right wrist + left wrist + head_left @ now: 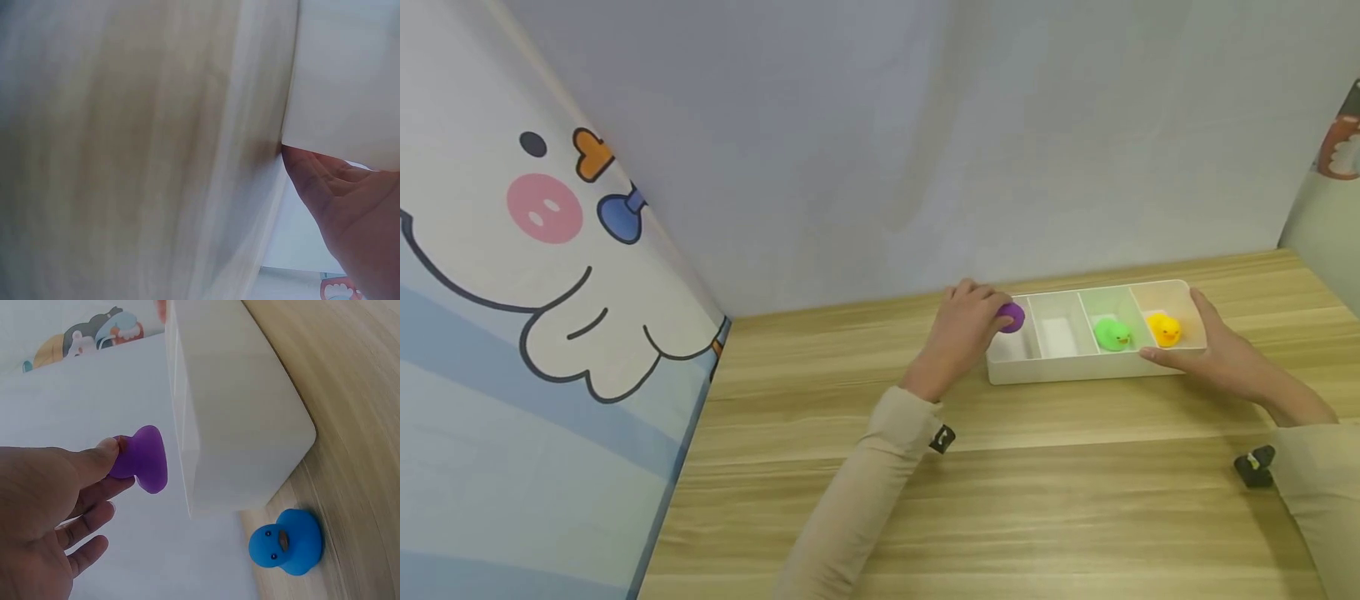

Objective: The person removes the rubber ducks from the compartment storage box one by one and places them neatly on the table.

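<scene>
My left hand pinches a purple rubber duck between thumb and fingers, held over the leftmost compartment of a white divided box. In the left wrist view the duck is just above the box's open top, apart from it. A green rubber duck sits in the third compartment from the left, a yellow rubber duck in the rightmost one. My right hand grips the box's right end, its thumb along the front wall; most of its other fingers are hidden in the head view.
A blue rubber duck stands on the wooden table beside the box's left end, hidden from the head view. Behind the table hangs a pale cloth; a cartoon-printed cloth covers the left side.
</scene>
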Tool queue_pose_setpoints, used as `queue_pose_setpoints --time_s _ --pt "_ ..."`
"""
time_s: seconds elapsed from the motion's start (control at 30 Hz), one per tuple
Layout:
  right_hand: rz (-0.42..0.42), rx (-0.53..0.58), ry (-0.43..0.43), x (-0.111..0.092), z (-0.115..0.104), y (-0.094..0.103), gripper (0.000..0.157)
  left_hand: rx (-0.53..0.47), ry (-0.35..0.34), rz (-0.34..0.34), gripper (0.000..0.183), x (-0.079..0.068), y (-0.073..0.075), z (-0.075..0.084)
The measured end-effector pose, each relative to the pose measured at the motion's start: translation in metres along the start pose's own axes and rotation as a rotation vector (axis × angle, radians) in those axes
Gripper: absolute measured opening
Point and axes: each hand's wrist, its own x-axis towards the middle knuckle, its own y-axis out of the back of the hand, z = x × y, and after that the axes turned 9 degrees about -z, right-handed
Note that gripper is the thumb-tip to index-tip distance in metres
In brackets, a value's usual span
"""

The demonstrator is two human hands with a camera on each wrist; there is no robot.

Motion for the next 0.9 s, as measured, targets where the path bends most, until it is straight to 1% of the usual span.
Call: queue_pose_setpoints --time_s 0.13,0.33,0.6,0.73,0.9 --pt "-0.004 0.017 -0.001 0.001 -0.001 -0.001 0.122 -0.001 0.022 -0.007 0.034 -0.007 0.002 -0.007" --pt "-0.002 0.038 0.010 0.000 -0.002 -0.001 0.121 -0.012 0.050 0.004 0.035 -0.015 0.002 -0.018" --pt "-0.004 0.037 0.003 -0.001 -0.001 0.001 0.122 -0.038 0.070 0.011 0.034 -0.023 0.000 -0.029" --pt "-0.008 0.012 -0.009 -0.001 -0.001 0.000 0.122 -0.055 0.081 0.020 0.033 -0.029 0.000 -0.037" --pt "-0.003 0.017 -0.001 -0.001 -0.002 0.000 0.122 -0.082 0.101 0.016 0.033 -0.035 -0.001 -0.046"
